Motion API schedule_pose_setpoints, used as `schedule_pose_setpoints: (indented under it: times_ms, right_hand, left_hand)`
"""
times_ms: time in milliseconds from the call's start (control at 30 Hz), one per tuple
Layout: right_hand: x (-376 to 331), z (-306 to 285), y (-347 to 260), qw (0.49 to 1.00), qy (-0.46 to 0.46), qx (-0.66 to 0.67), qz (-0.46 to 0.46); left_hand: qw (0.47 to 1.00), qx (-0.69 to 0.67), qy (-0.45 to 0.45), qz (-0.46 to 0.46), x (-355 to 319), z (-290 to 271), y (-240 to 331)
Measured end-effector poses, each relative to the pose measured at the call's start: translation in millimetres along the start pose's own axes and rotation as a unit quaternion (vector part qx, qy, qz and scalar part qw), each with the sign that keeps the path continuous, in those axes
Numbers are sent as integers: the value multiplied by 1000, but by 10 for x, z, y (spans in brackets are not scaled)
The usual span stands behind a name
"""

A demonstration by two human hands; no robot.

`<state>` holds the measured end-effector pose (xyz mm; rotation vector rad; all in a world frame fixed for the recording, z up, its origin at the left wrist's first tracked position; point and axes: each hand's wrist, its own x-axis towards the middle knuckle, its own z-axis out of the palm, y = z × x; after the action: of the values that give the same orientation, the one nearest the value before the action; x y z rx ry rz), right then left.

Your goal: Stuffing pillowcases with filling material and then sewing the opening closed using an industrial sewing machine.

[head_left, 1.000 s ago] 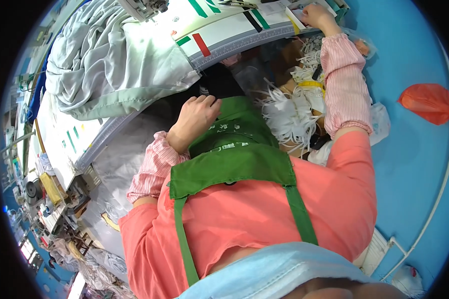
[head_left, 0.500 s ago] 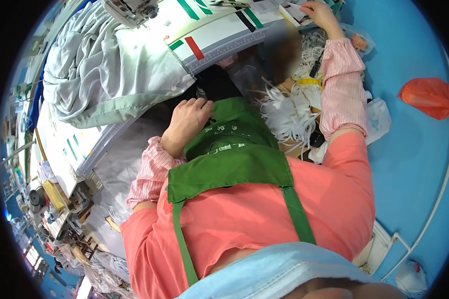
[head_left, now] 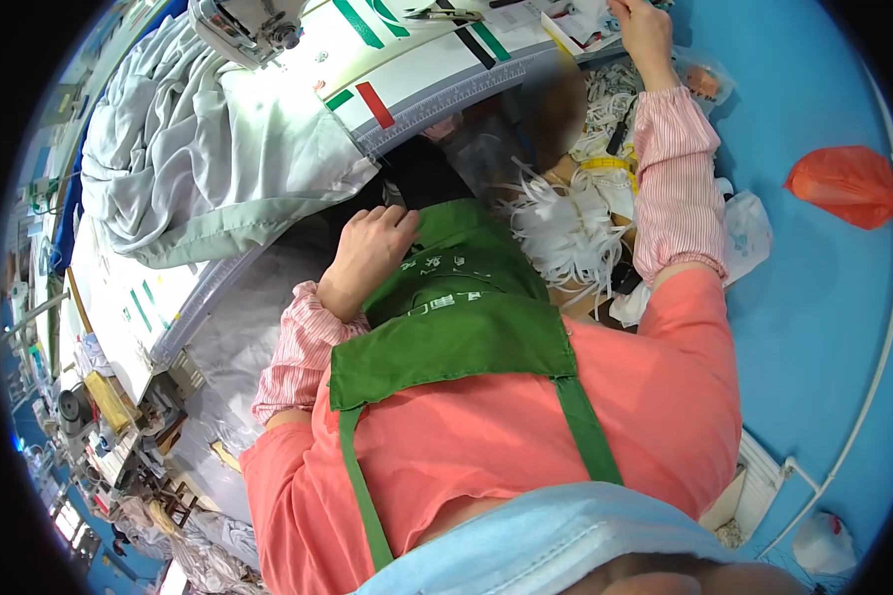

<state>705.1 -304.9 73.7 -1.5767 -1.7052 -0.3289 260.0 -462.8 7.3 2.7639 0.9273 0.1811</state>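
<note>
My left hand (head_left: 372,248) rests at the edge of my green apron (head_left: 466,337), over my lap. Its fingers are curled in loosely, and I see nothing in them. My right hand (head_left: 647,40) reaches to the far right end of the sewing table (head_left: 422,64), beside a small open white box (head_left: 574,38) with small items in it. The fingers there are drawn together near the picture's upper edge; what they hold, if anything, I cannot make out. Pale grey fabric (head_left: 198,149) lies bunched on the table to the left, its hemmed edge hanging over the front.
A sewing machine head (head_left: 248,30) stands at the back. Thread snips (head_left: 445,14) lie on the table, and a ruler strip (head_left: 456,102) runs along its edge. White strips (head_left: 571,233) are heaped below my right arm. A red bag (head_left: 843,186) hangs at the right.
My right hand has lifted from the white box's near side and shifted slightly up and right, its fingers drawing together. My left hand stays on the apron. The whole view has shifted slightly.
</note>
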Motion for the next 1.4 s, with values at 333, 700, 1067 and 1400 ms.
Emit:
schedule_pose_setpoints:
  times_ms: [333,700,1067,1400]
  right_hand:
    - [4,67,84,991,-132,27,9]
    - [-512,-151,-1490,837,-357,414,24]
    - [-1255,202,-2413,932,-91,290,-199]
    - [-1320,363,-2692,763,-176,595,181]
  left_hand:
    - [1000,-15,-3,-7,0,-15,11]
    - [865,-412,264,-111,845,-749,43]
    - [593,-728,250,-236,417,-503,-251]
    - [596,-732,270,-192,253,-573,-132]
